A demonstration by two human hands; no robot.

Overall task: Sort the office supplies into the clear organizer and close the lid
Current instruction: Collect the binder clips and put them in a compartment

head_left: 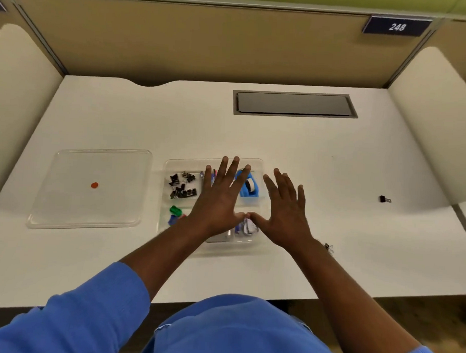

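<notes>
Clear plastic organizer (257, 164) is sitting mid-frame under my spread, empty left hand (220, 199) and right hand (285, 216). I'm judging its lid (65, 195), lying centre-left, light, stiff and slick; I'm planning to pinch its edges.

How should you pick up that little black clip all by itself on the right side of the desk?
Pinch the black binder clip by its black body, coming straight down from above. It lies alone on the desk, and its thin wire handles point right, too small to grip well.
</notes>
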